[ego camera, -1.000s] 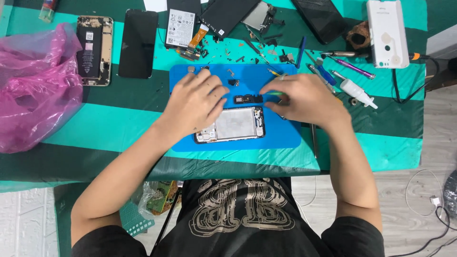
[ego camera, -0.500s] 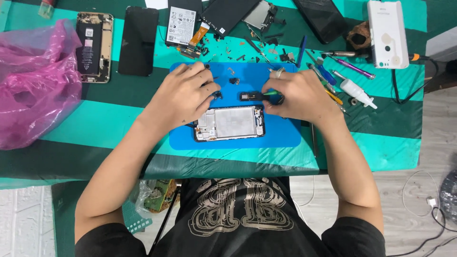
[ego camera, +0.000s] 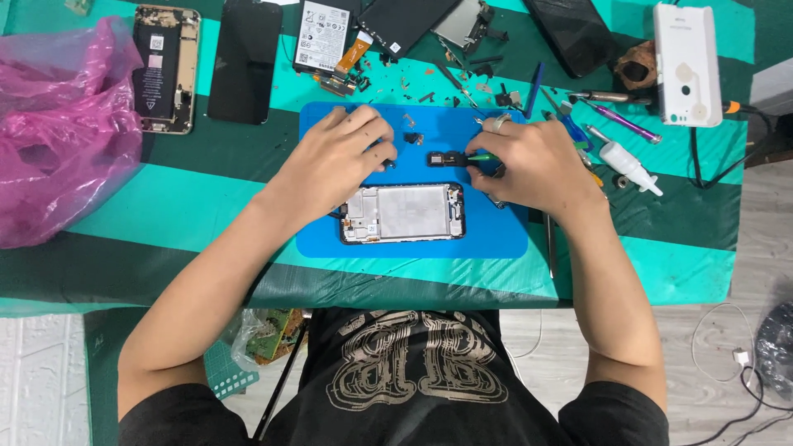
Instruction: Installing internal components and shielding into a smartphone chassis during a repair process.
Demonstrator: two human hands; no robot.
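The scene is being viewed from one head-worn camera, looking straight down from fairly near at the striped table [ego camera: 206, 198].

The left hand [ego camera: 343, 161] has lifted off the opened silver phone frame [ego camera: 402, 213] on the blue rectangular mat [ego camera: 504, 239], sliding toward the tabletop's far edge, so the frame now lies fully uncovered; the right hand [ego camera: 529, 165] has shifted slightly the same way, its green-tipped tool [ego camera: 479, 156] meeting the small black part [ego camera: 444, 158]
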